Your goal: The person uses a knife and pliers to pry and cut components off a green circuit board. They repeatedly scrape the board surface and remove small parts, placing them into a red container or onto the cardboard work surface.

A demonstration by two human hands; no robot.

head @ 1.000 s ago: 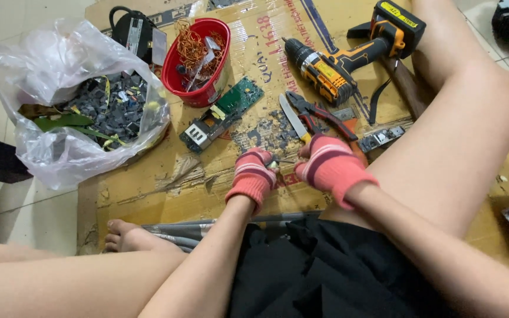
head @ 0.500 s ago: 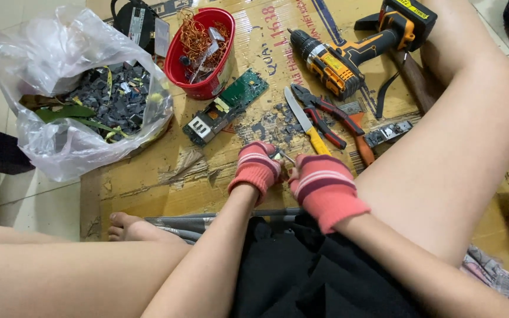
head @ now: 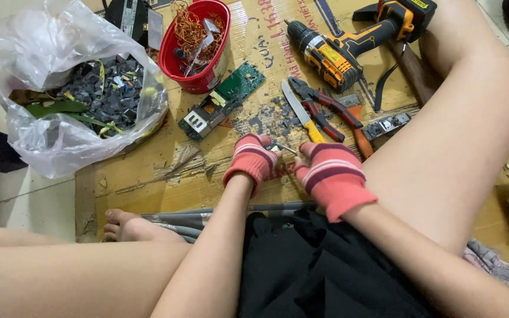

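Observation:
My left hand (head: 253, 160) and my right hand (head: 329, 174) both wear pink striped gloves and meet low over the brown cardboard sheet (head: 148, 182). Between them sits a small metal part (head: 282, 149), pinched by the fingers of both hands; its exact shape is too small to tell. Just beyond the hands lie red-handled pliers (head: 324, 109) and a yellow-handled knife (head: 299, 113). A green circuit board (head: 219, 101) lies to the upper left of my left hand.
A clear plastic bag (head: 60, 88) of dark scrap pieces sits at the left. A red bowl (head: 198, 44) holds copper wire. A yellow and black cordless drill (head: 349, 41) lies at the top right. My bare legs frame the work area.
The camera view has shifted slightly, so everything sits a little lower and left. Both hands stay together on the small part with only slight finger movement.

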